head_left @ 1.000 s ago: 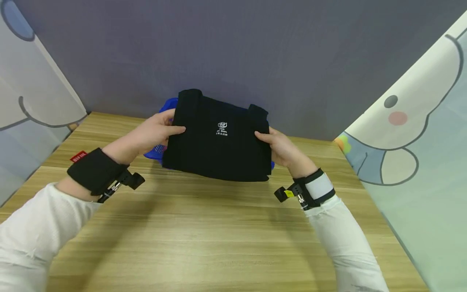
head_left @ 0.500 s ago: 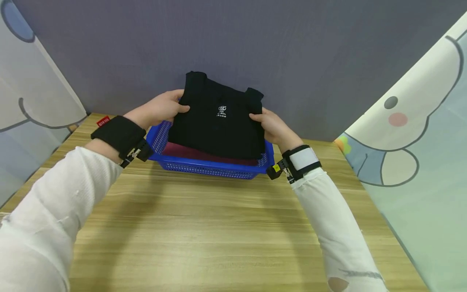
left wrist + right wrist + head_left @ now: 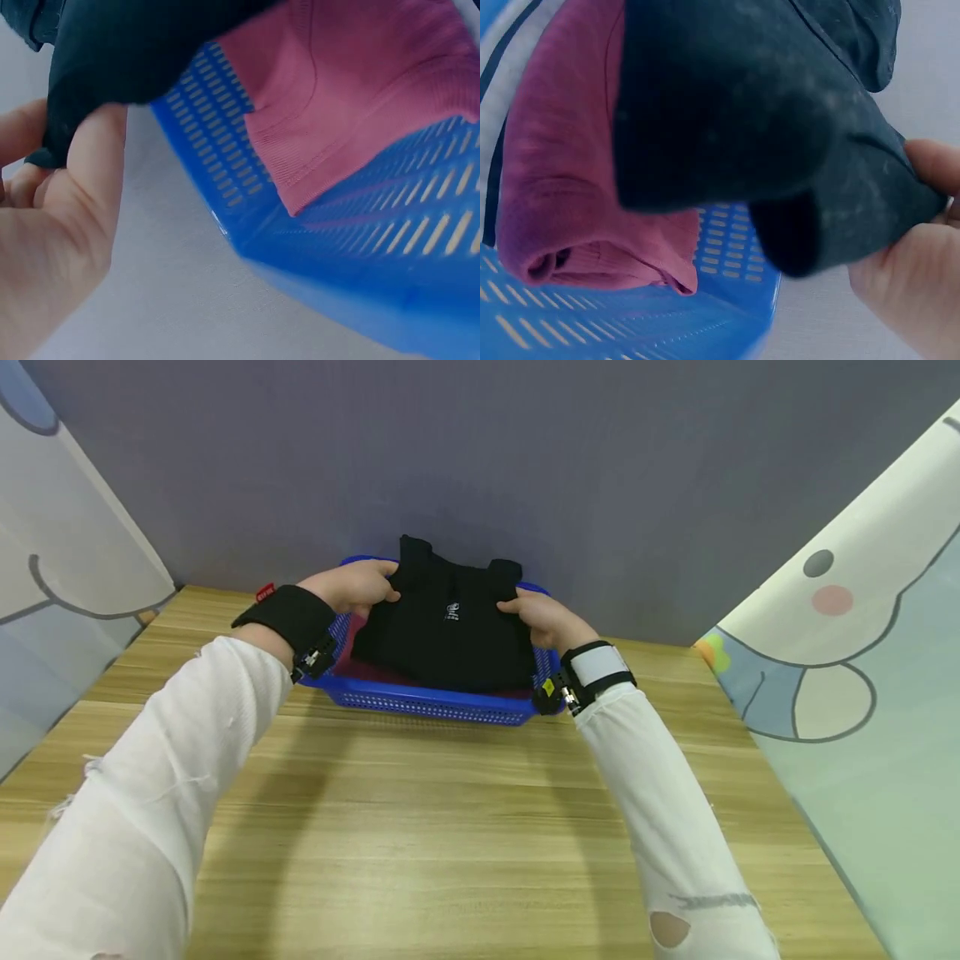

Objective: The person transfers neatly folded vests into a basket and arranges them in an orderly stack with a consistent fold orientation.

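A folded black top (image 3: 450,647) with a small white print and two shoulder-like ends is held between both hands over the blue basket (image 3: 420,703). My left hand (image 3: 352,587) pinches its left edge between thumb and fingers. At the right edge, my right hand (image 3: 551,618) grips the fabric the same way. Its lower part lies inside the basket, while the upper part tilts up toward the back wall. Beneath it lies a folded pink-red garment (image 3: 337,97), mostly covered in the head view. The right wrist view shows that garment's rolled fold and the black cloth (image 3: 720,105) hanging over it.
The basket has perforated walls and stands at the back of a wood-grain table (image 3: 450,827), against a grey wall (image 3: 480,452). Beside the pink-red cloth, a white piece with dark stripes (image 3: 510,90) shows in the right wrist view. Cartoon-printed panels (image 3: 825,635) flank the table.
Both hands have carried the black top away from me and down into the basket. The basket, largely hidden behind it before, now shows its front and sides.
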`<state>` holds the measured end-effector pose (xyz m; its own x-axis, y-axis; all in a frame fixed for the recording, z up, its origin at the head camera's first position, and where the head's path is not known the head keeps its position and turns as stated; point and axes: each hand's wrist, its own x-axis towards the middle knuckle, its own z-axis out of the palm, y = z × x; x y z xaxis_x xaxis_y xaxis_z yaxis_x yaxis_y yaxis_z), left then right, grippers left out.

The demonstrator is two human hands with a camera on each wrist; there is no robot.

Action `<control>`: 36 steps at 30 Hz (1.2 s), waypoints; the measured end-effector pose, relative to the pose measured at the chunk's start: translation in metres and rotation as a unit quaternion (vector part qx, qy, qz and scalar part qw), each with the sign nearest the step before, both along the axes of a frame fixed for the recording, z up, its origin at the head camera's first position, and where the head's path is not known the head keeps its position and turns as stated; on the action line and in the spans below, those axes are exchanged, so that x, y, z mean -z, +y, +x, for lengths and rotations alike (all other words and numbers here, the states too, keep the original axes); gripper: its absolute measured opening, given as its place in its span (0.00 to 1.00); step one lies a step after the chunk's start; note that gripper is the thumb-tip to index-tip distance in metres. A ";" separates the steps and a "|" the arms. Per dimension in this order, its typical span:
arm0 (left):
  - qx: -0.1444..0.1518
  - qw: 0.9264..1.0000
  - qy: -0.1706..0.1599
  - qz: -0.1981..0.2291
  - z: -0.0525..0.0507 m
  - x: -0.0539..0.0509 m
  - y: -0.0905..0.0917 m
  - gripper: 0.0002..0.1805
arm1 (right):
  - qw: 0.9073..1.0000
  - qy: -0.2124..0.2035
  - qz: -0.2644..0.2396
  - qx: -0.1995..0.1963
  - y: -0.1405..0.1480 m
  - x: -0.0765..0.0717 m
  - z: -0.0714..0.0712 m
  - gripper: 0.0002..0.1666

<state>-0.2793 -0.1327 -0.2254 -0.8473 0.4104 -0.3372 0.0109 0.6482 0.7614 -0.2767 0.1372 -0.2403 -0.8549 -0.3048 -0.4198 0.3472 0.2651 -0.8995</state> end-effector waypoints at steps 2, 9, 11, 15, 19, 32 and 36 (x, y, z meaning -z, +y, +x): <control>0.004 1.000 -0.013 -0.006 0.000 0.000 0.000 0.32 | 1.000 -0.011 0.020 -0.004 -0.003 -0.001 -0.001 0.41; -0.012 1.000 -0.009 -0.018 -0.003 0.000 0.004 0.28 | 0.999 -0.029 0.019 -0.007 -0.009 -0.001 -0.007 0.41; -0.009 1.000 -0.009 -0.027 -0.004 0.000 0.007 0.30 | 0.999 -0.029 0.017 -0.004 -0.009 0.001 -0.008 0.41; -0.001 0.999 -0.020 -0.048 -0.007 0.002 0.010 0.33 | 0.999 -0.029 0.015 0.002 -0.007 0.005 -0.009 0.40; 0.006 0.998 -0.039 -0.054 -0.009 0.008 0.008 0.34 | 0.999 -0.030 0.008 -0.005 -0.004 0.007 -0.009 0.39; 0.050 0.988 -0.067 -0.129 -0.005 0.012 0.002 0.36 | 0.993 -0.051 0.044 -0.098 0.003 0.008 -0.004 0.36; 0.061 0.987 -0.077 -0.129 -0.003 0.012 0.003 0.36 | 0.991 -0.055 0.083 -0.092 0.003 0.008 -0.004 0.42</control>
